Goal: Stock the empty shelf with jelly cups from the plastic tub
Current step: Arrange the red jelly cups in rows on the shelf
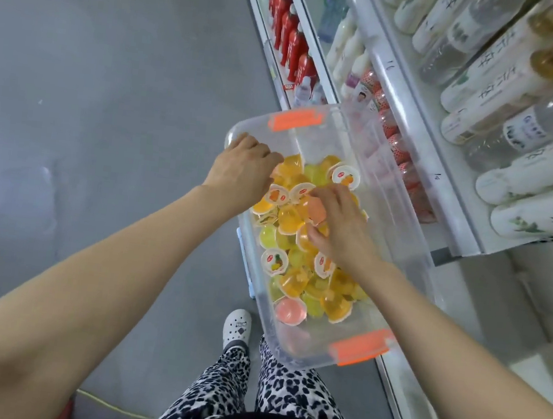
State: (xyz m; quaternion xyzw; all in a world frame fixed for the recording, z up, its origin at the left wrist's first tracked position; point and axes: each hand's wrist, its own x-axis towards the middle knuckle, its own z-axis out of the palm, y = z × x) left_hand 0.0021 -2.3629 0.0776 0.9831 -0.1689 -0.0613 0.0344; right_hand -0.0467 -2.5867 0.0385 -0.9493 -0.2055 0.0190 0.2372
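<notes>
A clear plastic tub [287, 345] with orange handles stands on the floor beside the shelving. It holds several jelly cups [298, 280] in yellow, orange and pink. My left hand [243, 167] reaches over the tub's left rim, fingers curled down among the cups at the far end; what they hold is hidden. My right hand [339, 223] is inside the tub and grips a pink jelly cup [316, 210] between thumb and fingers. A bare white shelf [528, 345] lies low at the right, below the bottle shelves.
Shelves to the right carry red bottles [289, 35], white bottles [541, 205] and strawberry-patterned packs [397, 147]. Grey floor [89, 119] stretches to the left. My legs in leopard-print trousers and a white clog [237, 327] are just below the tub.
</notes>
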